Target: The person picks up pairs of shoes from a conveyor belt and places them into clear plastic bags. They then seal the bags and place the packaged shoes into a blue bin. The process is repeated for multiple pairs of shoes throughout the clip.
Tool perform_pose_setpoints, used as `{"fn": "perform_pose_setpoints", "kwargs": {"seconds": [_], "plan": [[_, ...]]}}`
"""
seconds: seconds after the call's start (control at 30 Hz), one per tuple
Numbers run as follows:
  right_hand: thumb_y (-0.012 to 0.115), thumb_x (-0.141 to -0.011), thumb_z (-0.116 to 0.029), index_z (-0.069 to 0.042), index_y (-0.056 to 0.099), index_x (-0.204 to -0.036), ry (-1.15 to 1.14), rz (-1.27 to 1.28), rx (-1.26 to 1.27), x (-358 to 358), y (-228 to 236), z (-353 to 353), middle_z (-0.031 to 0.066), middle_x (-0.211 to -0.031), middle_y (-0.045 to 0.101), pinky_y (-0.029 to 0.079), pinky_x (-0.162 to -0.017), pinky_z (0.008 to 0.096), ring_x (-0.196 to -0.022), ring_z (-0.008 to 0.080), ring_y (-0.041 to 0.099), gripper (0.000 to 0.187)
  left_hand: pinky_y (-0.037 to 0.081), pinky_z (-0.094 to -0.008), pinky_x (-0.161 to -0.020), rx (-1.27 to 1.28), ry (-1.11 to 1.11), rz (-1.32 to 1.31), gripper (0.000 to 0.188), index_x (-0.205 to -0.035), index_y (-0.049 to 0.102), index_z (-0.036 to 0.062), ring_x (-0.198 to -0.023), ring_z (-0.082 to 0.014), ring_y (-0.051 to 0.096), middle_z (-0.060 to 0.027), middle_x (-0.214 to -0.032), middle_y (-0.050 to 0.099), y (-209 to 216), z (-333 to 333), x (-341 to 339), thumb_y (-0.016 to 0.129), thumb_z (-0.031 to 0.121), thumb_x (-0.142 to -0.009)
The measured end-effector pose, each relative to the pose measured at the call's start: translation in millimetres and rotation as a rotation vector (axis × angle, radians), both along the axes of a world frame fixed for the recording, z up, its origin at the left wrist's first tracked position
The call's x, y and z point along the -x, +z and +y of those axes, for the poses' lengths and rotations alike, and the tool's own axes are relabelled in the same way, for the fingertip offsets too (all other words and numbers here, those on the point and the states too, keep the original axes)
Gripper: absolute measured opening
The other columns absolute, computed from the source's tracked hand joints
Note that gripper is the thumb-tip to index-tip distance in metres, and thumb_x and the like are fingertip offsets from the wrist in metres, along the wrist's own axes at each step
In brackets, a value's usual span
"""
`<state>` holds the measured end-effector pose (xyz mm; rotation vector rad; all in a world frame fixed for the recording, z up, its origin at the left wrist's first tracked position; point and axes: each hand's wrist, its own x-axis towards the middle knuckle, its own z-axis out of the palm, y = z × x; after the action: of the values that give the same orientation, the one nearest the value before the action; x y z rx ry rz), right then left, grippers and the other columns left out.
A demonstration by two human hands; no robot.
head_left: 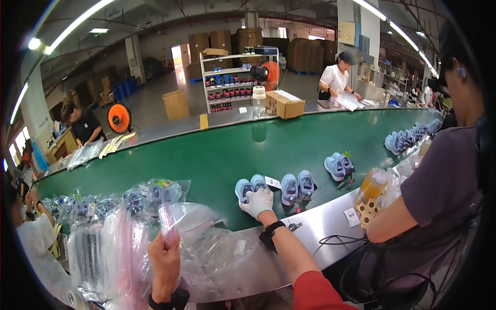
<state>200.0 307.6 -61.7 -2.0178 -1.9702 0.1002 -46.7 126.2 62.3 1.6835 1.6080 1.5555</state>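
Observation:
My left hand (164,261) is closed round the gathered, pinkish edge of a clear plastic bag (206,258), which spreads over the metal edge of the green conveyor belt. In a white glove, my right hand (258,203) grips a pair of light blue children's sneakers (243,187) on the belt, its fingers at their openings. A white tag (272,182) sticks out beside that pair. Just to the right stands another pair of sneakers (290,189), with a further pair (336,166) beyond it. Left of my left hand, a stack of clear bags (93,258) hangs over the edge.
Bagged sneakers (137,199) line the belt at left; more sneakers (408,137) stand at far right. A co-worker (439,175) sits close on my right, another (36,232) at left. A carton (284,104) and a jar (259,101) stand across the belt (217,155).

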Motion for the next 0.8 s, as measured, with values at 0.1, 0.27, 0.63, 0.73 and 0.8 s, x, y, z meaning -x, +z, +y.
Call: {"fn": "perform_pose_setpoints", "kwargs": {"seconds": [0.1, 0.27, 0.63, 0.73, 0.8], "plan": [[0.064, -0.076, -0.045, -0.01, 0.068, -0.098, 0.081, 0.671, 0.035, -22, 27, -15, 0.016, -0.094, 0.067, 0.049, -0.079, 0.0362, -0.091, 0.0272, 0.064, 0.042, 0.023, -0.0265, -0.047, 0.019, 0.03, -0.055, 0.025, -0.069, 0.051, 0.0009, -0.055, -0.0038, 0.03, 0.0051, -0.056, 0.037, -1, -3, 14, 0.062, 0.012, -0.088], [0.061, -0.089, -0.021, 0.007, 0.047, -0.124, 0.483, 1.367, -0.312, -53, 61, -113, 0.0115, -0.116, 0.061, 0.048, -0.086, 0.0265, -0.105, 0.0157, 0.059, 0.047, 0.024, -0.0259, -0.049, 0.058, -0.051, -0.207, 0.028, -0.069, 0.051, 0.0032, -0.058, -0.0041, 0.031, 0.0074, -0.061, 0.039, -1, 0, 9, 0.059, 0.017, -0.091], [0.066, -0.076, -0.029, -0.008, 0.068, -0.085, 0.715, 0.042, -0.26, 62, 69, -200, 0.0124, -0.089, 0.062, 0.042, -0.092, 0.0424, -0.102, 0.0282, 0.056, 0.023, 0.033, -0.032, -0.05, -0.086, -0.394, 0.041, 0.02, -0.078, 0.055, -0.0008, -0.059, -0.0085, 0.039, -0.0005, -0.062, 0.046, -11, -23, -67, 0.057, 0.015, -0.09], [0.063, -0.077, -0.029, -0.01, 0.067, -0.082, 0.876, 0.12, -0.464, 69, 28, -191, 0.0097, -0.085, 0.063, 0.037, -0.095, 0.0455, -0.108, 0.0274, 0.052, 0.02, 0.043, -0.0394, -0.056, 0.019, -0.429, 0.199, 0.015, -0.091, 0.058, -0.0022, -0.058, -0.0198, 0.048, -0.0139, -0.069, 0.06, 11, -14, -79, 0.052, 0.011, -0.09], [0.062, -0.077, -0.026, -0.009, 0.066, -0.086, 1.13, -0.127, -0.201, 63, 95, -204, 0.0083, -0.085, 0.064, 0.044, -0.09, 0.0436, -0.099, 0.0276, 0.058, 0.019, 0.045, -0.0377, -0.058, 0.056, -0.412, 0.061, 0.013, -0.091, 0.059, -0.0011, -0.059, -0.0278, 0.049, -0.0182, -0.071, 0.06, 23, -13, -70, 0.052, 0.009, -0.088]]}}
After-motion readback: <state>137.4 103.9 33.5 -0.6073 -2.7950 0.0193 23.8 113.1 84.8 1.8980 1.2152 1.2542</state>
